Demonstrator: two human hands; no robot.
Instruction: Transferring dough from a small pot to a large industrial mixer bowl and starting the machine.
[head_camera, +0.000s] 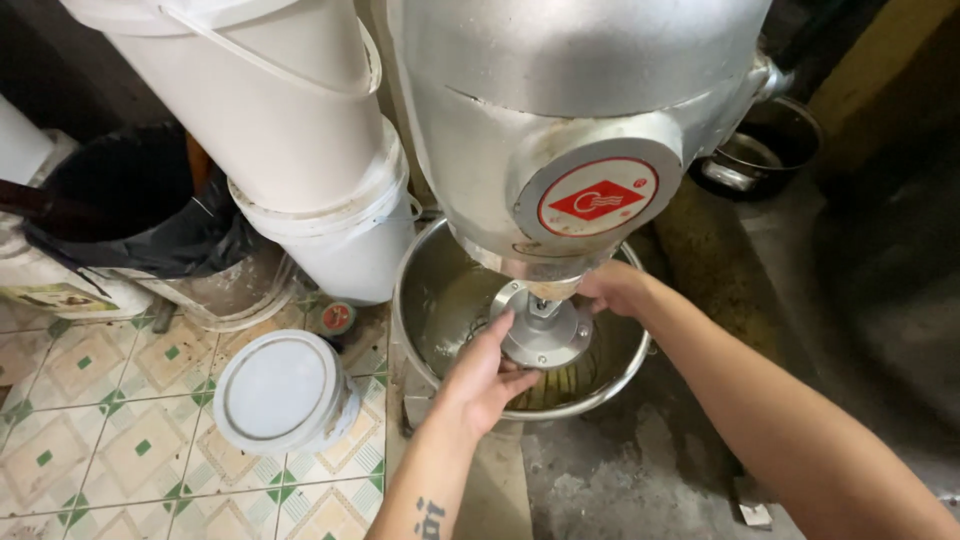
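Mixer head (570, 110) at top centre of frame, bowl (440, 290) directly below it. Whisk attachment (545, 335) inside bowl, under mixer head. Left hand (485, 375) on attachment's lower left side, right hand (612, 287) at its upper right. Stacked buckets (300, 140) at upper left, beside bowl. Lidded tub (283, 392) on floor (90, 420), lower left. Bin (130, 200) at far left. Pot (765, 150) at upper right.

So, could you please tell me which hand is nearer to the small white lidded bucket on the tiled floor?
Left. The left hand grips the whisk's round metal hub, just right of the bucket; the right hand is behind the hub, farther away.
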